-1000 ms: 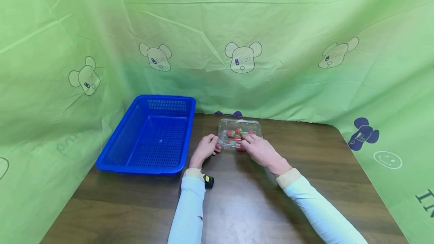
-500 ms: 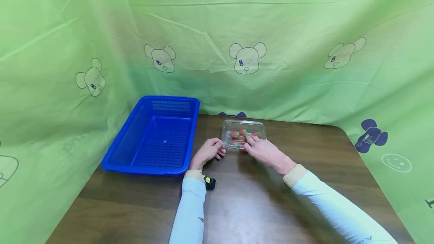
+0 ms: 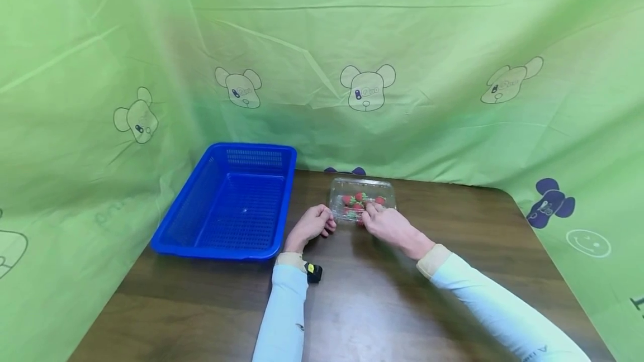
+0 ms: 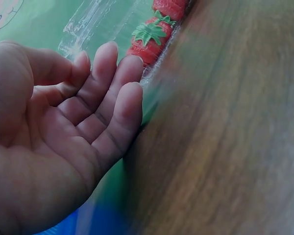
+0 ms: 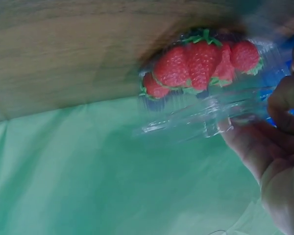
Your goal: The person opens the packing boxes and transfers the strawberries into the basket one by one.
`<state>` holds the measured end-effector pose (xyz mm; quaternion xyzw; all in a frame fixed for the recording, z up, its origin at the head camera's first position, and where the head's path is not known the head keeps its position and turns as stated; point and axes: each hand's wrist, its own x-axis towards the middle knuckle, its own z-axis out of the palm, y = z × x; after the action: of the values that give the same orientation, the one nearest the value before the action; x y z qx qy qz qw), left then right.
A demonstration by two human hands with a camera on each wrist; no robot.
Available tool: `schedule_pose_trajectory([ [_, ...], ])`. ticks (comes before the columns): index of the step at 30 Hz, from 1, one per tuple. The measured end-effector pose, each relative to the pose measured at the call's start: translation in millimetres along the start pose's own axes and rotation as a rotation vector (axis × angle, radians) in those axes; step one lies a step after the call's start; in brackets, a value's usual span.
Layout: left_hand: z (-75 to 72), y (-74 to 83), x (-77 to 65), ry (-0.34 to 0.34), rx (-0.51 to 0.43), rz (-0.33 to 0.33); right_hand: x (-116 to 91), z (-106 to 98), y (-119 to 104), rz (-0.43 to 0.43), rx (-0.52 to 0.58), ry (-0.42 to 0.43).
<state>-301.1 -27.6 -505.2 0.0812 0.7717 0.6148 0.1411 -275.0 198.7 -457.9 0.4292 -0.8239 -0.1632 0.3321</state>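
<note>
A clear plastic clamshell box (image 3: 362, 184) with several red strawberries (image 3: 360, 196) inside sits near the back of the table. At its front left corner my left hand (image 3: 309, 225) pinches the rim between thumb and index finger; the other fingers curve loosely, as the left wrist view shows beside a strawberry (image 4: 149, 39). My right hand (image 3: 391, 227) is over the front right part of the box. From the right wrist, its thumb and fingers hold the plastic rim (image 5: 213, 127), with strawberries (image 5: 201, 66) behind the clear wall. The exact right finger contact is partly hidden.
To the left stands a large blue plastic basket (image 3: 173, 250) with slotted walls, nothing visible inside. A green printed cloth (image 3: 312, 43) hangs behind and at both sides of the brown wooden table (image 3: 362, 317).
The head view has shifted slightly, moving everything a little to the right in the picture. Both hands stay at the box's front edge; the right fingers have shifted only slightly.
</note>
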Motion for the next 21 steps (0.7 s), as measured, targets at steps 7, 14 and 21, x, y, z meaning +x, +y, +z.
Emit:
schedule_pose_trajectory([
  [7, 0.6, 0.6, -2.7, 0.009, 0.015, 0.008, 1.5, 4.2, -8.1, 0.043, -0.016, 0.009],
  [14, 0.5, 2.1, -3.5, 0.034, -0.017, 0.009, 3.2, 6.1, -15.1, 0.121, -0.012, 0.022],
  [21, 0.8, 4.6, -3.3, 0.055, -0.032, 0.003, 3.9, 7.2, -20.2, 0.205, 0.015, 0.001],
])
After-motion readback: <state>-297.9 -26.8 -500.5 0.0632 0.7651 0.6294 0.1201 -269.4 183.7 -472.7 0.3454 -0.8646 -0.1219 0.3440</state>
